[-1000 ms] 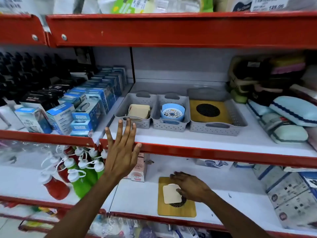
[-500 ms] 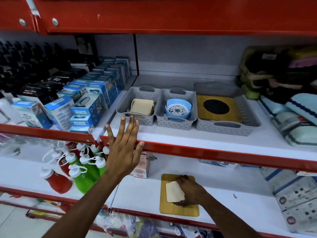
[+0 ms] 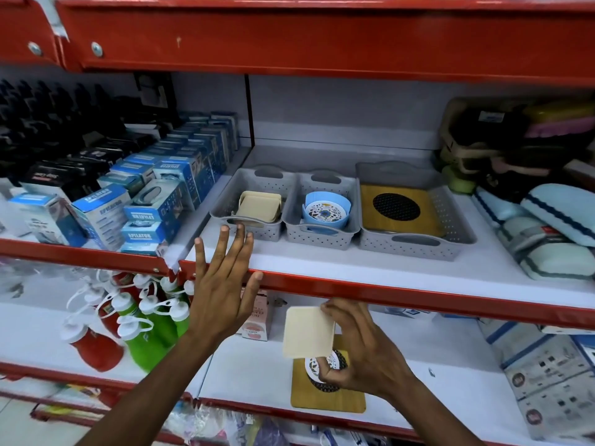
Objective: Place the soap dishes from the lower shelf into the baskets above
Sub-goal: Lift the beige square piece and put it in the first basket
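Note:
My right hand [image 3: 360, 352] grips a cream square soap dish [image 3: 307, 331], lifted above the lower shelf just under the red shelf edge. A patterned round dish [image 3: 314, 365] shows under the same fingers. Below lies a wooden square dish with a dark mesh centre [image 3: 325, 397]. My left hand [image 3: 222, 284] is spread open in front of the upper shelf edge, holding nothing. On the upper shelf stand three grey baskets: the left one [image 3: 257, 231] holds cream dishes, the middle one [image 3: 322, 235] a blue round dish, the right one [image 3: 415, 243] a wooden dish.
Blue boxes [image 3: 145, 204] fill the upper shelf to the left, soft padded items [image 3: 547, 220] the right. Red and green squeeze bottles [image 3: 128, 323] stand on the lower shelf at left, a small pink box [image 3: 257, 320] behind my left hand, grey boxes [image 3: 547, 381] at right.
My right hand has raised the cream dish off the wooden one, up toward the shelf edge. My left hand has stayed spread near the upper shelf edge. The view has moved closer.

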Demonstrator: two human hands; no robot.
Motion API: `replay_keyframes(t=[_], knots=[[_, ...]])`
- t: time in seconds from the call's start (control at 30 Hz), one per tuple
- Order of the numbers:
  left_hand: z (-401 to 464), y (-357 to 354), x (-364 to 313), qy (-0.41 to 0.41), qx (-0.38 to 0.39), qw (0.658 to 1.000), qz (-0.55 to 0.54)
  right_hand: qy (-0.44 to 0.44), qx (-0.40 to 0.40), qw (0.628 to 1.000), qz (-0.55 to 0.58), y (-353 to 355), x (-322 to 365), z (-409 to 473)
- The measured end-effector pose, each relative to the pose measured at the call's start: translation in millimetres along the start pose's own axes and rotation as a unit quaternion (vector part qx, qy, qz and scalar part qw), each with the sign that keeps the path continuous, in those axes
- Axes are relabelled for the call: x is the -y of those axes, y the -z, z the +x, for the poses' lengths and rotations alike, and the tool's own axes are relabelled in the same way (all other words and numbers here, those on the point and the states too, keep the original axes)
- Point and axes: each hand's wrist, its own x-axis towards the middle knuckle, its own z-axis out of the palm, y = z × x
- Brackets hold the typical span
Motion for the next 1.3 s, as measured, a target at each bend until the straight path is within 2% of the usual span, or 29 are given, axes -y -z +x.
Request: replay_keyframes(t=[0.07,0.17,0.3,0.53,0.67,0.8,0.9,1.13,1.3], knots=[[-0.2,-0.2,0.4,0.0,0.001,1.0,-0.001,-0.013,-0.042,0.999,-0.006,20.9,14.8,18.6],[-0.4,-0.9,0.8,-0.002,0.002,1.0,-0.005,-0.069,-0.06,0.995,0.032,41.3,23.3,48.2],[-0.6,-0.3,0.9,-0.002,0.002,1.0,-0.013,-0.139,-0.042,0.988,0.061,45.6,17.4,71.5],[-0.1,-0.4,1.3,-0.001,0.003,1.0,-0.022,-0.161,-0.023,0.986,0.045,51.3,10.0,94.2],[0.5,1.1,0.5,-0.002,-0.007,0.999,-0.032,-0.174,-0.012,0.984,0.021,63.9,2.4,141.0],[1.1,1.4,2.5,-0.005,-0.005,0.999,-0.04,-0.189,0.057,0.98,-0.013,49.5,-16.6,211.7],[-0.1,0.1,2.1,-0.006,-0.001,0.999,-0.044,-0.168,0.116,0.979,-0.02,23.9,-29.4,246.3],[2.0,-1.6,2.9,0.001,0.009,0.999,-0.053,-0.154,0.235,0.957,-0.066,-3.5,-43.7,285.5],[2.0,-1.7,4.5,0.0,0.008,0.999,-0.05,-0.127,0.251,0.958,-0.047,4.6,-47.3,276.8]])
